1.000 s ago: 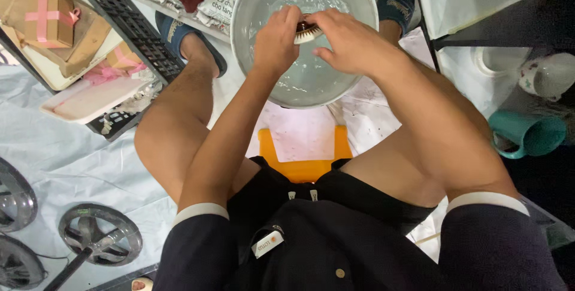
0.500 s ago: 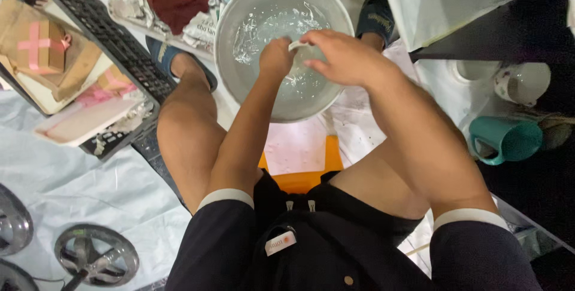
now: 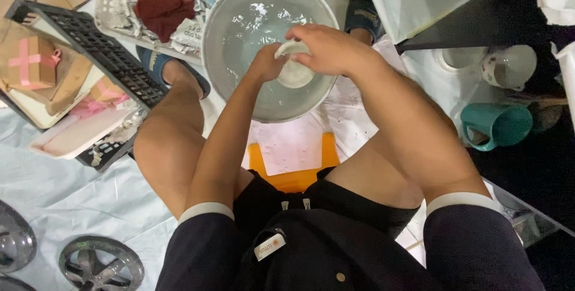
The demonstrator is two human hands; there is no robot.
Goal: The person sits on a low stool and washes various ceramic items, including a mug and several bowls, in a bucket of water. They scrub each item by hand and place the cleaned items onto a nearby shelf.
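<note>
Now both hands, the left hand (image 3: 266, 63) and right hand (image 3: 323, 48), are gripping a small white cup (image 3: 294, 69) over the water basin (image 3: 263, 3), and wet fingers could be letting it slip.

Left hand (image 3: 268, 63) and right hand (image 3: 323, 48) gripping white cup (image 3: 294, 69) (partly hidden), over water-filled metal basin (image 3: 227, 15)

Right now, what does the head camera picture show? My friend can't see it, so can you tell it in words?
A seated person's two hands, left hand and right hand, hold a small white cup-like thing over a round metal basin of water between their feet. A teal mug stands to the right, and a small gift box with a pink ribbon lies to the left.
</note>
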